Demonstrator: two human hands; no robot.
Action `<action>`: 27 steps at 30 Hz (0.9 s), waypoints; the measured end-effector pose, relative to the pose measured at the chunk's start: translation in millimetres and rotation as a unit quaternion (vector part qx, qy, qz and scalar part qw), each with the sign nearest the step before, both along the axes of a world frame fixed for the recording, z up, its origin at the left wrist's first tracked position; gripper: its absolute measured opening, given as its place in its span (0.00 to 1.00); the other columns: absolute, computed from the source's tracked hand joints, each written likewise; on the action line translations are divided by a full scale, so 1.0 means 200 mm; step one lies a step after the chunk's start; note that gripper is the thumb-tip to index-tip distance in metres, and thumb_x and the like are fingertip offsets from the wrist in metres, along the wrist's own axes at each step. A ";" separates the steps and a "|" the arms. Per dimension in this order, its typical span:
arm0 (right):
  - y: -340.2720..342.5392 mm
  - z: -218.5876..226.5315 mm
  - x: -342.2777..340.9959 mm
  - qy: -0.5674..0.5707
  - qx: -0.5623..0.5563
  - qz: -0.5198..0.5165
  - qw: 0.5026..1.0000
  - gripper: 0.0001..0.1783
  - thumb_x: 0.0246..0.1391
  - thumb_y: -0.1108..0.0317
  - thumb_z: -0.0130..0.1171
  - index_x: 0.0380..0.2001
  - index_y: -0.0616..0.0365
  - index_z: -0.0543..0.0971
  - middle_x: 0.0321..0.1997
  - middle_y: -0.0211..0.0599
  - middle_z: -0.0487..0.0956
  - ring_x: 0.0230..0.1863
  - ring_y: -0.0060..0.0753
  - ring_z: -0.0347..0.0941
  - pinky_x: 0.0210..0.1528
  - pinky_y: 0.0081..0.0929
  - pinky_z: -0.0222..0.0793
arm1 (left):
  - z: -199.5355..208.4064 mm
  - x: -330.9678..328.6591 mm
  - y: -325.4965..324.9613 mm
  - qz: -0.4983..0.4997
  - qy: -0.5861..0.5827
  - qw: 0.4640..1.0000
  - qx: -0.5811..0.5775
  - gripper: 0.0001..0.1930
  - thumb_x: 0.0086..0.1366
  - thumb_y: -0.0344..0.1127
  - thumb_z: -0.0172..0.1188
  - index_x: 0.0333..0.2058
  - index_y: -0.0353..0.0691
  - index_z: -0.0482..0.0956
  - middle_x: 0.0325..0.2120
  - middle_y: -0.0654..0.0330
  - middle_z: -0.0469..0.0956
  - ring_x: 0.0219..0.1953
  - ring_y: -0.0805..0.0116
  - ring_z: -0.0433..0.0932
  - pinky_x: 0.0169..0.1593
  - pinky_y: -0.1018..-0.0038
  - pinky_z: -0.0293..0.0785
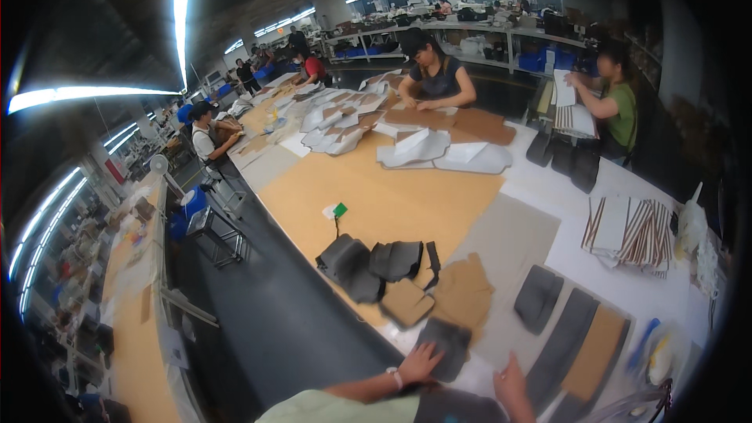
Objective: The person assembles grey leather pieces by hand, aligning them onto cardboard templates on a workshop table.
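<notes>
Left hand (417,362) is laid on a flat piece (446,345) at the near edge of the surface (392,204); right hand (511,385) is placed just right. Stacked pieces (368,262) are set behind, long strips (564,345) to the right.

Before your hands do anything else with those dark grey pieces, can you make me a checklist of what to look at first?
1. Left hand flat on the dark grey cut piece: ok.
2. Right hand free, holding nothing: ok.
3. Dark grey cut piece fully on the table, not hanging over the edge: ok.
4. Tan cut pieces lie just beyond it: ok.
5. Long grey strips lie beside the right hand: ok.
6. Whether one grey piece or several lie under the left hand: cannot tell.
</notes>
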State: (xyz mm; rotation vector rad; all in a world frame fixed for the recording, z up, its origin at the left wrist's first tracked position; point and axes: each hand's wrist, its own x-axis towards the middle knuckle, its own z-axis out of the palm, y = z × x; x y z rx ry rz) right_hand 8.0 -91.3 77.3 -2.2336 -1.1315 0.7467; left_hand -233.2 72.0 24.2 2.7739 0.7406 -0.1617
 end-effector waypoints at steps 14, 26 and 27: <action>-0.05 0.13 -0.15 0.033 -0.055 0.008 0.998 0.42 0.48 0.62 0.63 0.64 0.61 0.58 0.38 0.49 0.78 0.41 0.50 0.76 0.46 0.40 0.71 | -0.09 -0.05 0.08 -0.048 -0.034 0.998 0.004 0.37 0.51 0.44 0.68 0.60 0.47 0.66 0.60 0.48 0.63 0.61 0.46 0.63 0.61 0.56 0.61; -0.05 0.04 -0.06 0.070 -0.071 -0.015 0.995 0.39 0.48 0.62 0.63 0.62 0.62 0.62 0.38 0.50 0.80 0.42 0.50 0.77 0.47 0.39 0.72 | -0.12 -0.06 0.11 -0.099 -0.011 0.995 0.013 0.32 0.52 0.44 0.66 0.57 0.51 0.69 0.59 0.48 0.62 0.61 0.47 0.62 0.61 0.57 0.62; -0.04 0.05 -0.06 0.071 -0.074 -0.019 0.995 0.38 0.48 0.62 0.63 0.61 0.63 0.63 0.38 0.49 0.80 0.42 0.50 0.77 0.47 0.39 0.72 | -0.07 -0.06 0.11 -0.103 -0.017 0.994 -0.015 0.23 0.55 0.43 0.63 0.51 0.50 0.75 0.59 0.49 0.63 0.61 0.47 0.63 0.63 0.55 0.59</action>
